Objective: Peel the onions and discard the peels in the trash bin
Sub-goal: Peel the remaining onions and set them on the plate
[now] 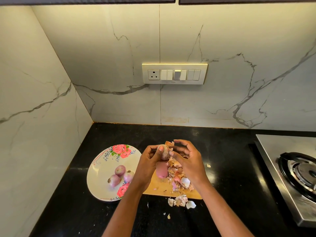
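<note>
Left hand [150, 158] grips onion [164, 152]; right hand [185, 157] pinches skin [169, 144]. Risk: flakes drop off board [157, 187] onto counter [227, 151], missing bin later.

One head-worn wide-angle view looks forward and steeply down from above and behind the left hand [150, 161] and right hand [186, 159], close enough that both forearms run in from the bottom edge. Beyond the hands it faces a marble wall [222, 48]; straight edges bow near the corners.
</note>
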A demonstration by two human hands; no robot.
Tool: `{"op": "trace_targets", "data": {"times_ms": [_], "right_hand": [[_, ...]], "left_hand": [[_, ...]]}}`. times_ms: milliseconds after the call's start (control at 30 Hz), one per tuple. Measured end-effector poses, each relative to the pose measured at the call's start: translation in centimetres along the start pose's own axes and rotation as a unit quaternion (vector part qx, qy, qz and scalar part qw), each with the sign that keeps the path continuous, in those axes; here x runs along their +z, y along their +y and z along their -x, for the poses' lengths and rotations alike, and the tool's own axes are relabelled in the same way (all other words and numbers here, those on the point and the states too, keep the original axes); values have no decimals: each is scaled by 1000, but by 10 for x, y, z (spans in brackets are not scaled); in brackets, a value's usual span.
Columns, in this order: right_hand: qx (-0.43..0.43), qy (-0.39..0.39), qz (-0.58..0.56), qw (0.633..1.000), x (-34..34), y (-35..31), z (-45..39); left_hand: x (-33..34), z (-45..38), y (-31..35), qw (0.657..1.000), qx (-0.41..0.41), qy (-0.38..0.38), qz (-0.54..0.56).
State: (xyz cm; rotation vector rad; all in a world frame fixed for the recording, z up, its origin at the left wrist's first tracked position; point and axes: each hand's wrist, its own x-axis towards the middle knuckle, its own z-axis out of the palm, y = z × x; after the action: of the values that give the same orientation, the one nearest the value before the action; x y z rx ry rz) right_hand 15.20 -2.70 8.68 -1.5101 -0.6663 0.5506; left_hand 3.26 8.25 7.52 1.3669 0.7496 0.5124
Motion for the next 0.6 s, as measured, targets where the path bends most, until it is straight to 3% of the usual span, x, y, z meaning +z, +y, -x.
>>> {"op": "trace_targets", "data": {"times_ms": [267,400,600], "right_hand": [[-49,13,63,997,6,-4,-3],[-52,21,88,995,11,-4,-3],[-29,-51,105,993,4,3,-1]], "left_hand": [[3,0,16,999,-21,-25,37],[8,3,13,996,-35,3,83],[8,4,21,981,-73,47,173]]}}
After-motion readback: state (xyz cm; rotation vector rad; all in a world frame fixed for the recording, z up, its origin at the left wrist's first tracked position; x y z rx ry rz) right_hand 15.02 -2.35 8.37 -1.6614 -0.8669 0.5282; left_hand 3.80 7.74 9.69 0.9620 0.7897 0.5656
